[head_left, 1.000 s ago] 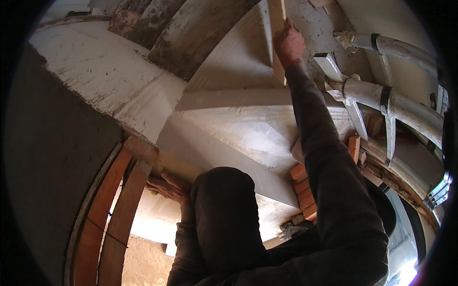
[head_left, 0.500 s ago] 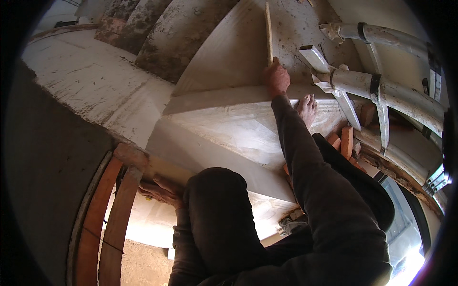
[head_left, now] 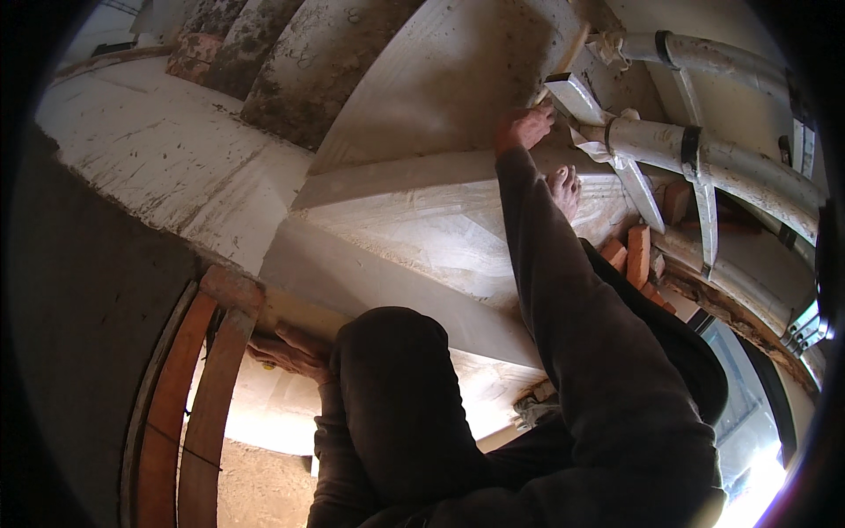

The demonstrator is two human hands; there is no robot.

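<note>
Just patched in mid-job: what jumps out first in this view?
The right hand stretches far up to the pale plastered step, beside the white pipes at upper right. The left hand braces low against a step edge next to the curved wooden rails. Red bricks sit at right.

Strong daylight comes from the near right corner and makes glare there, while the left side stays in deep shadow. The fisheye bends straight edges near the dark round rim, and the middle is quite sharp.

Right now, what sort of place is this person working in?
Probably a building site, on an unfinished staircase: bare plastered steps, loose red bricks, and strapped white pipes on the wall. The right hand presses on a step.
</note>
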